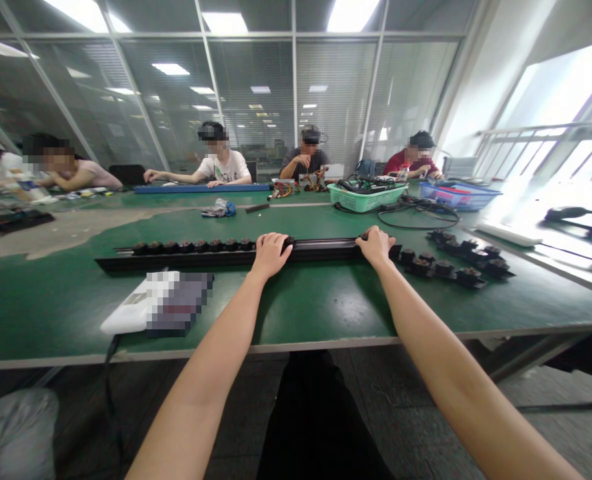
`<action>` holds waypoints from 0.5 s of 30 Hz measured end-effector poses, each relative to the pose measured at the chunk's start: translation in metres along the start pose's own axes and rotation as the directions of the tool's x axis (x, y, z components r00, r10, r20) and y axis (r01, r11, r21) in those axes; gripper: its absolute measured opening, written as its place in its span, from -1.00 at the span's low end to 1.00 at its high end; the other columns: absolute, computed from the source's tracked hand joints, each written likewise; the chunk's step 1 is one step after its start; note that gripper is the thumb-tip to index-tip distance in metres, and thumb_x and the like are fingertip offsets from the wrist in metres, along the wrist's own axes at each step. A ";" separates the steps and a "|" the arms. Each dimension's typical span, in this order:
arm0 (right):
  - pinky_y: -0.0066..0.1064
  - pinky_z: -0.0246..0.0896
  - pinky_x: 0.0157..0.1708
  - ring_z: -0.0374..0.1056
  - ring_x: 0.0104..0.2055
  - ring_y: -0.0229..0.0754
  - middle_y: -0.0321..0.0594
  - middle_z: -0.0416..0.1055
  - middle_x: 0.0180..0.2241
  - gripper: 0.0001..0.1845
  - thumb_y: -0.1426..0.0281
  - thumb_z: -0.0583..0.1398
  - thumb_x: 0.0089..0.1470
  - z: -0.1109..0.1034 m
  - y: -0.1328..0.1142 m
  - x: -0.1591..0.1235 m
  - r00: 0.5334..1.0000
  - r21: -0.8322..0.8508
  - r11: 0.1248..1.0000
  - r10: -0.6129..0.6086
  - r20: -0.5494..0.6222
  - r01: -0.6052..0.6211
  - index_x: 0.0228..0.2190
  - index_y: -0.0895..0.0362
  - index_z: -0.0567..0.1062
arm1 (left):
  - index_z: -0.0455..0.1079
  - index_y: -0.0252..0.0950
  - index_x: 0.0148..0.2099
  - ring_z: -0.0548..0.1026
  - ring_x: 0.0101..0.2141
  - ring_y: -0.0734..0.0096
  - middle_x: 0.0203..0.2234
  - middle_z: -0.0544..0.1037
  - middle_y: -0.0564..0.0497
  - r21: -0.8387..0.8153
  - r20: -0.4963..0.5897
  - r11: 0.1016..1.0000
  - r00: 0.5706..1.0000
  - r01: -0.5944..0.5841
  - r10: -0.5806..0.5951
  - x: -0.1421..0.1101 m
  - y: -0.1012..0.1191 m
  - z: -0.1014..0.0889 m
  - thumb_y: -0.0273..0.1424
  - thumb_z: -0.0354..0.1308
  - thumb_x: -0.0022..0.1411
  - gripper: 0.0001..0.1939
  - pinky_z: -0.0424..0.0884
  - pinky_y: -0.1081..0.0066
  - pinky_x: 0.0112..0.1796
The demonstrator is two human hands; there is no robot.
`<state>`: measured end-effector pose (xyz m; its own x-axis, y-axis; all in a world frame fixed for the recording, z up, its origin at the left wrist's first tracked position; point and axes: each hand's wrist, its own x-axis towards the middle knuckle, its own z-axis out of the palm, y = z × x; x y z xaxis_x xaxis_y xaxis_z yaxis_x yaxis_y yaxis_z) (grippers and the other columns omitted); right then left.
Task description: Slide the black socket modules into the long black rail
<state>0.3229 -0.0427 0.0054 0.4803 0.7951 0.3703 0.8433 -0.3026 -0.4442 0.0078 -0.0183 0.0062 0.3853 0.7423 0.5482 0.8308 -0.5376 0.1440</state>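
Note:
Both my hands rest on a long black rail (321,251) lying across the green workbench (51,300). A row of several round black parts (191,247) stands along its left half. My left hand (271,255) curls over the rail beside the last part in that row. Further right, my right hand (375,245) grips the rail near its right end. Several similar black parts (456,261) lie loose on the bench to the right of the rail.
A white package with a blurred dark label (156,303) lies near the bench's front edge. Across the bench are a green basket of cables (367,198), a blue basket (459,196), a coiled black cable (421,215) and several seated people.

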 end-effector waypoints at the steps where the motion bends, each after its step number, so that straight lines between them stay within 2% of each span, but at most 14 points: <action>1: 0.01 0.01 0.15 0.34 0.12 0.23 0.16 0.52 0.02 -0.62 0.29 0.16 0.18 0.000 0.000 -0.001 1.000 0.000 1.000 -0.002 -0.002 0.002 -0.02 0.21 0.49 | 0.48 -0.26 0.24 0.40 0.28 -0.02 0.20 0.57 -0.23 0.000 -0.001 1.000 1.000 -0.001 0.001 0.000 0.000 0.000 -0.24 0.00 0.49 -0.58 0.14 -0.01 0.35; 6: 0.02 0.01 0.15 0.31 0.12 0.24 0.18 0.51 0.02 -0.63 0.28 0.16 0.19 0.001 0.000 -0.001 1.000 -0.014 1.000 -0.007 -0.012 0.007 -0.05 0.21 0.53 | 0.47 -0.22 0.24 0.40 0.27 0.00 0.19 0.57 -0.20 -0.003 -0.005 1.000 1.000 -0.009 0.009 0.000 0.000 -0.001 -0.24 -0.01 0.50 -0.59 0.14 -0.01 0.35; 15: 0.01 0.02 0.14 0.31 0.14 0.25 0.24 0.48 0.07 -0.61 0.30 0.16 0.21 0.000 0.004 0.002 0.999 -0.039 0.998 0.040 -0.022 -0.040 -0.02 0.26 0.52 | 0.47 -0.28 0.24 0.40 0.28 -0.02 0.20 0.57 -0.24 0.002 -0.006 1.000 1.000 -0.010 0.010 0.000 -0.002 0.002 -0.24 -0.01 0.50 -0.57 0.12 0.01 0.35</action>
<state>0.3270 -0.0419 0.0043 0.5184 0.7710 0.3700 0.8319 -0.3545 -0.4270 0.0074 -0.0161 0.0045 0.3908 0.7347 0.5544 0.8279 -0.5438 0.1371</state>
